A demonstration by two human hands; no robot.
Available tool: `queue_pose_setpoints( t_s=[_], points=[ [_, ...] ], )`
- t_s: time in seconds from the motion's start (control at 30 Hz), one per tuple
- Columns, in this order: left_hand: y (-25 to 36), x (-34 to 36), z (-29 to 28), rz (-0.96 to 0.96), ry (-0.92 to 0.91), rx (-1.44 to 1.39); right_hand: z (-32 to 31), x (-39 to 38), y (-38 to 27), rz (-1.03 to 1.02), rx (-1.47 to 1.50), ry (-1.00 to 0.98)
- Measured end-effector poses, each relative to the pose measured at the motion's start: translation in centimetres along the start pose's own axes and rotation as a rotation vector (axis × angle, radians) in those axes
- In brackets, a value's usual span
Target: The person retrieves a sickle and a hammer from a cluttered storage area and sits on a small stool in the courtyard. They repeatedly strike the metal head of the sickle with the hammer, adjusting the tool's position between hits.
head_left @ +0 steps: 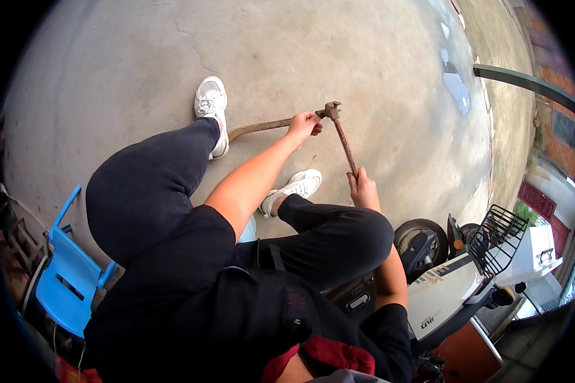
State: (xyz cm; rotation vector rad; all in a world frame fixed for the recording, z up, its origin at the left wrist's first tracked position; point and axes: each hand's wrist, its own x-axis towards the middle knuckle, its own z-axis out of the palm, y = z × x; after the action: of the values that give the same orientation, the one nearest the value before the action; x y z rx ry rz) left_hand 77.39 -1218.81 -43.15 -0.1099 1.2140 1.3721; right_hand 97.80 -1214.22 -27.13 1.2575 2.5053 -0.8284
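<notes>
A person with knees bent works over a concrete floor (377, 51), left arm stretched far and to the right, its left hand (305, 126) pinching a curved brown rod (262, 127) near the rod's right end. The right hand (363, 189), fingers wrapped around the near end of a hammer's (344, 140) handle, holds the tool slanting away, its head at the rod's right end; whether the two touch cannot be told. The bent right knee (372, 233) partly hides the right forearm. A white shoe (211, 102) sits just beside the rod's left end. A blue chair (64, 277) stands near left, a scooter (444, 297) with a black rack (499, 236) near right; a puddle (456, 89) lies far right.
</notes>
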Motion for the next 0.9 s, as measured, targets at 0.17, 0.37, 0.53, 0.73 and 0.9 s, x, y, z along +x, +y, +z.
queue_pose_setpoints(
  t_s=[0.17, 0.37, 0.53, 0.73, 0.9],
  points=[
    [0.1, 0.6, -0.1, 0.031, -0.009, 0.021, -0.6, -1.1, -0.7, 0.047, 0.064, -0.007],
    [-0.3, 0.5, -0.2, 0.021, -0.012, 0.009, -0.4, -0.2, -1.3, -0.005, 0.031, -0.014],
    [-0.2, 1.0, -0.4, 0.047, -0.039, 0.028, -0.4, -0.6, -0.8, 0.025, 0.104, 0.032],
    [0.1, 0.6, -0.4, 0.004, -0.053, -0.013, 0.1, -2.4, -0.3, 0.165, 0.165, 0.115],
    [0.4, 0.5, -0.4, -0.052, -0.093, -0.01, 1.0, -3.6, 1.0, 0.278, 0.151, 0.099]
  ],
)
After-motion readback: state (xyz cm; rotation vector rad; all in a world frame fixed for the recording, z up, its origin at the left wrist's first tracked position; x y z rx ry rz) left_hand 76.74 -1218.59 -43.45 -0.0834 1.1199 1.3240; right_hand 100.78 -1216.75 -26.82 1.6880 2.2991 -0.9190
